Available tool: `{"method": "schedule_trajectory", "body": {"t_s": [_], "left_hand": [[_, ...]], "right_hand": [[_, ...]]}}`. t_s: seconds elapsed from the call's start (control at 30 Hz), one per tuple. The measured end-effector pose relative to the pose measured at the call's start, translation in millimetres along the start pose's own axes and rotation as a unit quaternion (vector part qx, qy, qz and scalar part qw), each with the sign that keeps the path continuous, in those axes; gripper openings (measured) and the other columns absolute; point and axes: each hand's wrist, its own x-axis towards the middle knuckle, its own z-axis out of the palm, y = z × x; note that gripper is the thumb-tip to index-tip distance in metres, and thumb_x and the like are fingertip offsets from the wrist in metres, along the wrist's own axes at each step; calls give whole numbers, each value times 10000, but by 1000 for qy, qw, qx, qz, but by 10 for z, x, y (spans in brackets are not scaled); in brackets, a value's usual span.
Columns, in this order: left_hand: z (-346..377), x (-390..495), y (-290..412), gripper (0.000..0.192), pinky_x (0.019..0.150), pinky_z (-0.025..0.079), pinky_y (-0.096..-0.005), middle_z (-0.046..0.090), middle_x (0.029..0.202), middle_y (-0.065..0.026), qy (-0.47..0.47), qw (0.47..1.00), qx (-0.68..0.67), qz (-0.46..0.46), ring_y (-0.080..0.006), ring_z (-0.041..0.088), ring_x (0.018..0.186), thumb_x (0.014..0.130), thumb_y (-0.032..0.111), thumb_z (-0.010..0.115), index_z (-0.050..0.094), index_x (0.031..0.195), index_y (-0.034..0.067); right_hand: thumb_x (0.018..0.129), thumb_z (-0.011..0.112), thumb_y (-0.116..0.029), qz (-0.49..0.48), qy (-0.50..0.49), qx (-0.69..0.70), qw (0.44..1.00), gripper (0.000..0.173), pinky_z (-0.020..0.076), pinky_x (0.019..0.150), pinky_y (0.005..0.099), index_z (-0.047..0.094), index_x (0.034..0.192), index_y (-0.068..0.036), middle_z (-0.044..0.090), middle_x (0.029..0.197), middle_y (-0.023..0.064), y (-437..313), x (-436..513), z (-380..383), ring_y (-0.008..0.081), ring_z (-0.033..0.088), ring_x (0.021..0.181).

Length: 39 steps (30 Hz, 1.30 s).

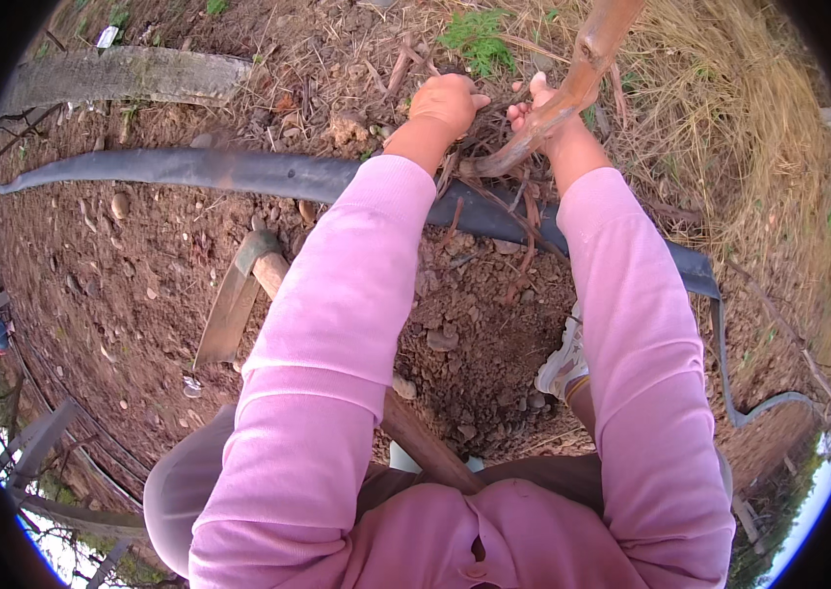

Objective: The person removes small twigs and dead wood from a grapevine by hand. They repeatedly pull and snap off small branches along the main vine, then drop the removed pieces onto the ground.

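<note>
My left hand (446, 101) is curled low over soil and dry stems (485, 132); whether anything is in its fingers is hidden. Just to the right, my right hand (533, 110) has its palm turned up, thumb apart from bent fingers, and shows nothing in it. A bent woody vine trunk (555, 110) crosses in front of that hand and partly covers it. Beneath both forearms runs a flat black hose (297, 175), with peeling bark strips (531, 213) lying over it. A hoe with a broad metal blade (227, 316) lies on the left, its wooden handle (426, 442) passing under my left arm.
Dug, stony soil (459, 346) lies between my arms, beside my shoe (565, 357). A weathered board (128, 76) rests at the upper left. Dry grass (754, 110) covers the right side. A green weed (478, 40) grows beyond my hands. Wooden posts (43, 442) stand lower left.
</note>
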Motion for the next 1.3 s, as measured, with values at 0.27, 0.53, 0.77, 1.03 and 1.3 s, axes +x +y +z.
{"method": "schedule_trajectory", "body": {"t_s": [0.27, 0.53, 0.77, 1.03, 1.3], "left_hand": [[184, -851, -664, 160, 763, 499, -357, 686, 849, -107, 169, 959, -198, -111, -283, 645, 812, 793, 219, 691, 695, 908, 107], [496, -1024, -311, 293, 845, 429, -374, 676, 937, -61, 136, 989, 10, -63, -256, 599, 969, 731, 241, 737, 650, 984, 120], [451, -1297, -311, 188, 843, 433, -417, 655, 936, -102, 105, 994, -22, -2, -303, 569, 979, 732, 115, 665, 650, 920, 109], [626, -1957, -25, 91, 802, 469, -426, 664, 882, -111, 54, 997, 41, 29, -310, 595, 905, 773, 127, 603, 656, 844, 109], [501, -2258, 64, 166, 794, 519, -434, 679, 895, -162, -82, 991, 102, 10, -330, 653, 900, 823, 171, 554, 684, 862, 76]], "right_hand": [[990, 378, -406, -37, 72, 127, 989, 390, 503, 511, 284, 393, 1156, -53, 586, 918, 157, 170, -93, -828, 219, 610, 663], [923, 581, -157, -85, -8, -190, 978, 229, 511, 561, 262, 544, 1118, -42, 606, 994, 106, 271, -706, -808, 174, 639, 759], [842, 623, -385, -163, 97, -756, 627, 557, 353, 1010, 470, 459, 1304, -120, 526, 1283, 143, 688, -1003, -608, 324, 455, 1245], [805, 638, -159, -200, 68, -686, 696, 471, 449, 936, 412, 528, 1250, -52, 598, 1196, 171, 863, -710, -1033, 375, 564, 1103], [796, 510, 167, -137, 13, -180, 974, 499, 554, 773, 291, 436, 1277, 58, 565, 1168, 157, 837, -997, -1385, 226, 641, 892]]}}
